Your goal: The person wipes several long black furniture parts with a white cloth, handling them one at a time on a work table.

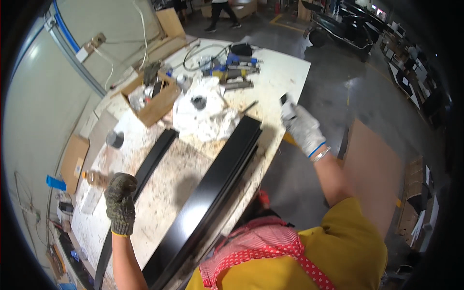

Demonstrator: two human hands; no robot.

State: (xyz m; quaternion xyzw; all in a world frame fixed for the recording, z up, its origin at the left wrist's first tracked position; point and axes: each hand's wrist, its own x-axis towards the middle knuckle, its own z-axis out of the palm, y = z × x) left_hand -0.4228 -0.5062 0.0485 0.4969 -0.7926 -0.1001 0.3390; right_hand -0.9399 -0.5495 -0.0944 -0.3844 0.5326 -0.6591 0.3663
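My left hand (121,195), in a dark grey-green knit glove, is closed in a fist above the table. It overlaps a narrow black strip (155,157); whether anything sits inside the fist is hidden. At the table's right edge, my right hand (305,129) wears a whitish glove with a blue cuff. Its fingers are closed around a small pale object with a dark end (287,107), too blurred to name. Between my hands a wide black profile (208,193) lies lengthwise along the near edge of the table.
On the white table (285,67) are a crumpled white cloth (205,108), a wooden box (154,104) of odds and ends, power tools (234,70), a grey cup (114,139) and a bottle (95,179). A brown board (372,169) stands at right. A scooter (340,26) and a walking person are farther off.
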